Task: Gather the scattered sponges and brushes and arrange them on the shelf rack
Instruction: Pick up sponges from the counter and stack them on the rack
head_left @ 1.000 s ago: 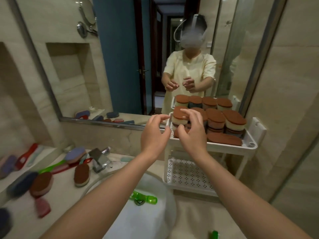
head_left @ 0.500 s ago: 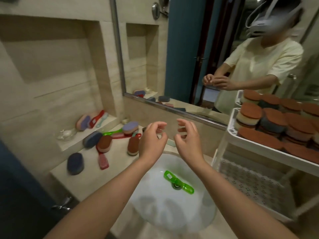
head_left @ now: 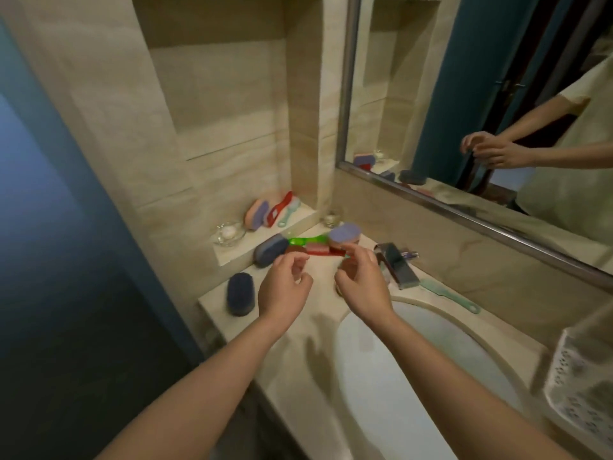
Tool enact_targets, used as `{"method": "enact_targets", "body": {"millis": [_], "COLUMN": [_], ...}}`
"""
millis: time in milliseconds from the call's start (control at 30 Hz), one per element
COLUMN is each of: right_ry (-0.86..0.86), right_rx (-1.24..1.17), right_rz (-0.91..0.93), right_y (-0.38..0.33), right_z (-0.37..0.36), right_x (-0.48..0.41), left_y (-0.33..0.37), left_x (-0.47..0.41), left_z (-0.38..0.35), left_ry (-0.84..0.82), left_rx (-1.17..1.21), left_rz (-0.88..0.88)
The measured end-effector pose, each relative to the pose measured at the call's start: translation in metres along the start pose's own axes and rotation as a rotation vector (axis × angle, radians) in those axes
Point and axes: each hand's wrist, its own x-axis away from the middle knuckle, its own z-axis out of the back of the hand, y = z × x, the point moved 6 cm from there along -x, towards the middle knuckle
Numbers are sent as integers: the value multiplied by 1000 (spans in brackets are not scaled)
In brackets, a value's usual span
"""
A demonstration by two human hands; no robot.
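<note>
Two bare hands hover over a beige, veined stone counter [head_left: 215, 298] beside a white oval basin [head_left: 398, 376]. The left hand [head_left: 285, 293] and right hand [head_left: 363, 287] each keep a loose grip, the fingers softly curled, thumb and fingers apart, nothing held. The right hand's fingertips overlap the end of a flat red brush [head_left: 318, 250], though contact cannot be judged. The scattered pieces lie at about twelve o'clock from the hands: a clear green brush handle [head_left: 306, 241], a rounded sponge with a lavender top [head_left: 345, 234] and a blue-grey oval sponge [head_left: 270, 250], all close together. A dark navy oval sponge [head_left: 241, 293] lies alone at nine o'clock from the left hand. At three o'clock from the right hand stands an angular chrome faucet [head_left: 394, 263], with a slim pale-teal brush [head_left: 451, 297] lying beyond it along the basin's rim. On the niche ledge [head_left: 298, 220] at eleven o'clock rest a pink-and-purple sponge [head_left: 257, 214], a red-handled brush [head_left: 280, 209] and a pale green one [head_left: 290, 212], next to a glass dish [head_left: 229, 234] holding something white (too blurred to name). The white perforated shelf rack [head_left: 577, 393] shows, blurred, at the frame's four o'clock edge.
</note>
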Motion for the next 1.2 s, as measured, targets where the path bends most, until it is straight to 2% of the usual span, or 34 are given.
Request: {"method": "enact_targets", "body": {"millis": [133, 233, 433, 567, 900, 1067, 1200], "right_ry": [-100, -178, -299, -349, -433, -449, -434], "right_rx": [9, 69, 198, 246, 449, 459, 437], "right_rz": [3, -55, -198, -250, -269, -348, -356], "right_y": [-2, 6, 33, 48, 71, 85, 91], "right_z": [-53, -90, -156, -185, -238, -253, -252], "right_x": [-24, -44, -75, -92, -124, -130, -130], "left_y": [-42, -77, -154, -189, -226, -231, -224], "left_x": [-33, -53, -83, -93, -106, -114, -123], "left_z": [20, 26, 21, 9, -9, -3, 2], "left_ry": [5, -54, -292, -444, -512, -462, -340], "left_rx": [-103, -179, -385, -452, -547, -435, -143], "left_rz": [17, 74, 268, 321, 258, 275, 331]}}
